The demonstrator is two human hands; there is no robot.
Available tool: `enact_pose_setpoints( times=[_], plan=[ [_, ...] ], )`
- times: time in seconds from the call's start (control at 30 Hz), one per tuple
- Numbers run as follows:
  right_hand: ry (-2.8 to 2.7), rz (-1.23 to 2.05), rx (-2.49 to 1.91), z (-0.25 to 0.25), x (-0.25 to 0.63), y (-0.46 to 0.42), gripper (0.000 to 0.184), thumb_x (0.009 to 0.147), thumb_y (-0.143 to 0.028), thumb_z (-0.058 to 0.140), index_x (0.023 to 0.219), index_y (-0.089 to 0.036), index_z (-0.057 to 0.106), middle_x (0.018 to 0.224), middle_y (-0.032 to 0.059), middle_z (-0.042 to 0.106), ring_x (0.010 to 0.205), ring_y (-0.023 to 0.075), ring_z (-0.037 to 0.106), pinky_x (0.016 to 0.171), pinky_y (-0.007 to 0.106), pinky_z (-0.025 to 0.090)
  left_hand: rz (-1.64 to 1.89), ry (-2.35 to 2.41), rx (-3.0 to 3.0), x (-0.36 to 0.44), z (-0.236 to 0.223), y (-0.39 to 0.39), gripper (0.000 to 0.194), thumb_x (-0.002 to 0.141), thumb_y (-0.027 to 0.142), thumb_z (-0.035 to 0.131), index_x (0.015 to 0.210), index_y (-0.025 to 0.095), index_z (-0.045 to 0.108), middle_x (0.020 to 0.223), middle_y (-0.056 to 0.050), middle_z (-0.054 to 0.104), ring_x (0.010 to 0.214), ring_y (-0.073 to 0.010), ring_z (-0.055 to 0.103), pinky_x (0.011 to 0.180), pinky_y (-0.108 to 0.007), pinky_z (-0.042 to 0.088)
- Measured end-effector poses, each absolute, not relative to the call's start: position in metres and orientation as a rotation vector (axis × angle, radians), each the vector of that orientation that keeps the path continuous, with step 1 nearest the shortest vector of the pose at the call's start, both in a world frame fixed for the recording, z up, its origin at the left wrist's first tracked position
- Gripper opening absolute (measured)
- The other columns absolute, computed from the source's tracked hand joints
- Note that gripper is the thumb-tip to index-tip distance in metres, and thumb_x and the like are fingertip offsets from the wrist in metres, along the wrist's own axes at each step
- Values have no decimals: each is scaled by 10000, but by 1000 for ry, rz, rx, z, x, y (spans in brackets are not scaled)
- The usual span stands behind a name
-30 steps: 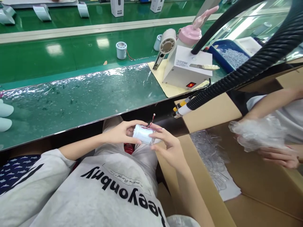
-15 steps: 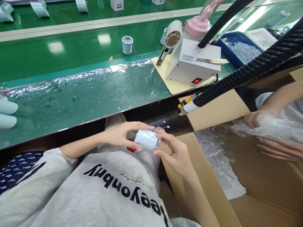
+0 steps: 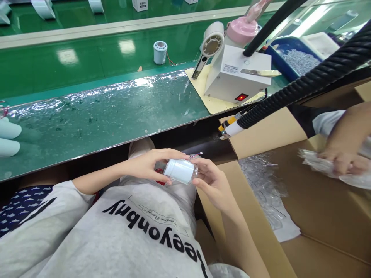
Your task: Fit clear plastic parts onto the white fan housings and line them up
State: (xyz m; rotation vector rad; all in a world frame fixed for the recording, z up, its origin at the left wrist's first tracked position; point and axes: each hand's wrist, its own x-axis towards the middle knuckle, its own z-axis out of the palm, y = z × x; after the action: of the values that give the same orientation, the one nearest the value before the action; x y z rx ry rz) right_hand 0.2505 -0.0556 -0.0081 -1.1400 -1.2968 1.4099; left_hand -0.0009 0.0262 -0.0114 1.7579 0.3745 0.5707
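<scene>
Two pale rounded parts (image 3: 8, 137) at far left edge of green table (image 3: 95, 112). Left hand (image 3: 147, 165) over lap, below table edge, grip clamped on left end of small white cylinder (image 3: 181, 171), thumb under, fingers arched over top. Cylinder lying sideways between both hands, thin red and blue wires (image 3: 194, 155) poking from upper right end. Right hand (image 3: 213, 182) cupping right end, grip closed on same cylinder. Further back on conveyor, small grey spool (image 3: 160, 52) standing upright. White box unit (image 3: 236, 75) with red lit switch on yellow mat, cream fan-shaped part (image 3: 211, 42) and pink item (image 3: 242, 29) just behind. Black corrugated hose (image 3: 304, 87) running down to yellow-white nozzle near open cardboard box (image 3: 313, 216). Clear plastic bags (image 3: 262, 189) inside box. At far right, another person's hand (image 3: 340, 158) pressing on crumpled plastic.
</scene>
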Motion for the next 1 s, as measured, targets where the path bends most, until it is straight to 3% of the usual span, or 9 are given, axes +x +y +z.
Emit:
enact_pose_setpoints(
  times=[0.2, 0.37, 0.5, 0.7, 1.0],
  plan=[
    [-1160, 1550, -1145, -7, 246, -52, 373, 869, -537, 846, 1104, -280, 712, 947, 14, 780, 814, 154, 726, 708, 238, 619, 567, 382, 1773, -1, -11, 27, 753, 861, 321, 854, 1553, 350, 556, 1591, -124, 579, 1422, -306, 603, 1084, -415, 573],
    [-1015, 1644, -1193, -10, 241, -50, 480, 801, -649, 852, 997, -246, 682, 722, -44, 647, 645, 118, 627, 605, 220, 580, 581, 372, 1784, -1, -12, 26, 758, 851, 317, 865, 1546, 340, 565, 1590, -132, 578, 1446, -305, 583, 1135, -435, 543],
    [-894, 1714, -1248, -13, 238, -49, 582, 718, -728, 863, 940, -233, 653, 742, -43, 608, 614, 131, 619, 526, 254, 593, 569, 381, 1775, -2, -15, 26, 765, 836, 307, 873, 1540, 327, 574, 1585, -137, 582, 1451, -314, 577, 1172, -461, 514],
    [-854, 1821, -1254, -15, 235, -48, 690, 701, -828, 807, 951, -211, 624, 727, -17, 697, 527, 150, 672, 481, 272, 601, 567, 355, 1764, -3, -19, 25, 776, 856, 319, 865, 1561, 348, 541, 1587, -138, 578, 1431, -308, 599, 1078, -414, 576],
    [-736, 2050, -1178, -8, 226, -46, 738, 694, -889, 750, 916, -202, 594, 556, -5, 689, 403, 130, 615, 350, 176, 455, 609, 311, 1779, -3, -18, 25, 774, 853, 313, 873, 1557, 342, 553, 1585, -142, 583, 1461, -314, 575, 1193, -464, 497]
  ],
)
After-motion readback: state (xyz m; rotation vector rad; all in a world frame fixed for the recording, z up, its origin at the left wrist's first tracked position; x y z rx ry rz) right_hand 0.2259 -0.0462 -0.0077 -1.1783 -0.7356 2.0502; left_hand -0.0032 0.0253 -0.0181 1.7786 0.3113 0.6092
